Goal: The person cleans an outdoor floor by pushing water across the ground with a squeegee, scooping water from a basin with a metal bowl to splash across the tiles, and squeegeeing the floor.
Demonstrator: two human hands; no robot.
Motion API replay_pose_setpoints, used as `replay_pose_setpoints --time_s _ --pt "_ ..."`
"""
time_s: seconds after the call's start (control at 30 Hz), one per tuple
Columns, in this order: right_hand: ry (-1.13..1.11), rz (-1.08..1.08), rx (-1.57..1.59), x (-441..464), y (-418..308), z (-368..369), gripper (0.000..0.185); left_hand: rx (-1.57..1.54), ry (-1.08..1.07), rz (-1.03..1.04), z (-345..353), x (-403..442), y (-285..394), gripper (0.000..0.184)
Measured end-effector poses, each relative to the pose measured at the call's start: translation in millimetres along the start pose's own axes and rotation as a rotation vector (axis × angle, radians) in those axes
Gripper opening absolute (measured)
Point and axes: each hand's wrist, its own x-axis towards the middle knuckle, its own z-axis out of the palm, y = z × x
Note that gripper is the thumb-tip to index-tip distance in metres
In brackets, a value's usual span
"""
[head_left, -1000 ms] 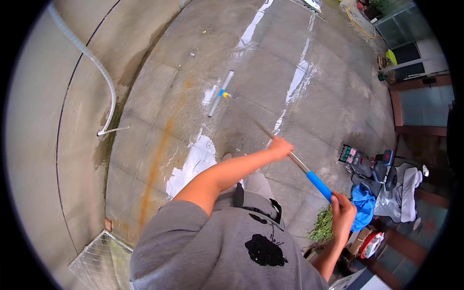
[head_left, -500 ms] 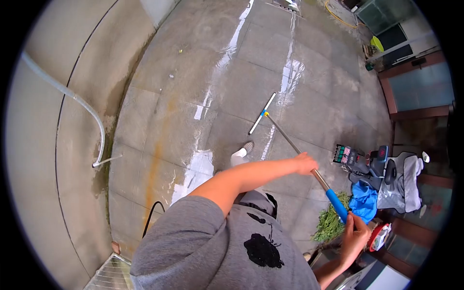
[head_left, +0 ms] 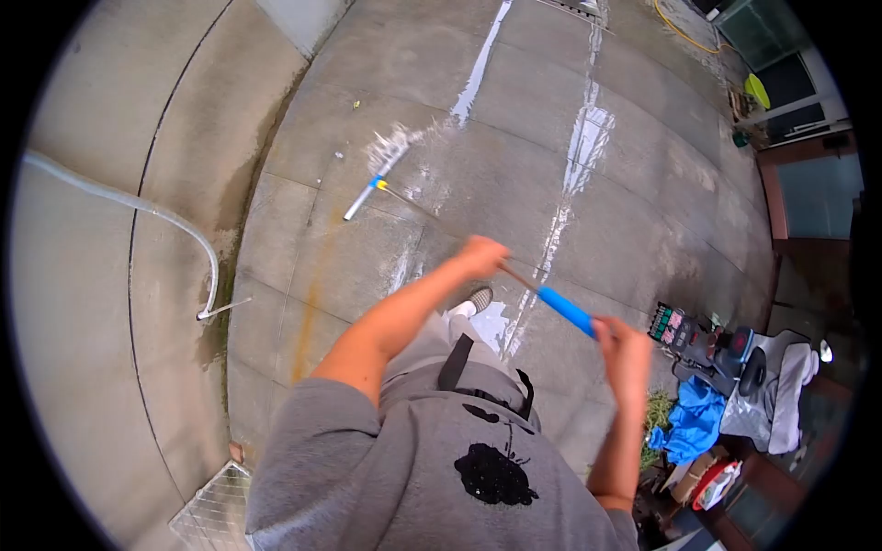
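A long-handled squeegee lies with its blade on the wet paved floor, left of centre, and water splashes at the blade's upper end. Closed around the metal part of the pole, just beyond the blue grip, is my left hand. My right hand is wrapped around the end of the blue grip. The pole slants from the right hand up and left to the blade. Strips of shiny water lie on the paving.
A wall with a pale hose runs along the left. On the right are a scooter with a blue cloth, green plants and a red basin. A wire rack is at the lower left.
The squeegee blade has swung from near my foot leftward and up across the floor, throwing up water. Both hands have moved left and up with the pole, still holding it.
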Motion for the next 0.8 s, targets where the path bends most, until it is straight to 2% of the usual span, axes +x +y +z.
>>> replay_pose_setpoints --time_s 0.03,0.07,0.1,0.13,0.17,0.2,0.27,0.33,0.37,0.43,0.5,0.6,0.67,0.73,0.77,0.8 --pt "0.001 -0.131 0.032 17 -14 33 0.015 0.045 0.129 -0.037 -5 -14 -43 0.019" --pt "0.028 -0.266 0.057 32 -32 68 0.015 0.171 0.052 -0.19 -30 -30 -70 0.017" --pt "-0.008 -0.377 0.049 45 -45 99 0.015 0.172 0.214 -0.221 -29 -46 -114 0.016" --pt "-0.009 -0.464 0.034 55 -61 127 0.015 0.218 0.217 -0.36 -44 -61 -138 0.016" --pt "-0.003 -0.552 0.02 64 -74 147 0.015 0.243 0.264 -0.403 -47 -77 -169 0.015" --pt "-0.011 -0.572 0.025 75 -79 160 0.015 0.268 0.313 -0.442 -48 -81 -194 0.015" --pt "-0.023 -0.609 0.03 99 -90 175 0.016 0.31 0.258 -0.467 -68 -72 -199 0.016" --pt "-0.027 -0.527 0.023 122 -79 161 0.017 0.315 0.141 -0.469 -77 -58 -196 0.017" --pt "-0.03 -0.479 0.056 127 -68 150 0.017 0.306 0.056 -0.451 -81 -38 -186 0.019" --pt "-0.002 -0.384 0.13 143 -52 108 0.019 0.328 -0.024 -0.284 -94 2 -148 0.016" --pt "-0.013 -0.187 0.136 140 -52 39 0.017 0.23 0.053 -0.02 -95 43 -103 0.009" --pt "0.084 0.087 0.095 115 -42 -57 0.015 0.011 0.051 0.243 -93 102 -14 0.01" --pt "0.179 0.237 0.066 89 -38 -105 0.014 -0.074 -0.034 0.321 -104 131 52 0.011" --pt "0.268 0.285 0.026 61 -29 -138 0.016 -0.078 -0.172 0.419 -107 157 104 0.011" --pt "0.258 0.277 -0.081 47 -25 -151 0.02 -0.111 -0.202 0.479 -106 166 124 0.012" --pt "0.258 0.36 -0.043 38 -29 -161 0.02 -0.144 -0.238 0.504 -108 175 141 0.012"
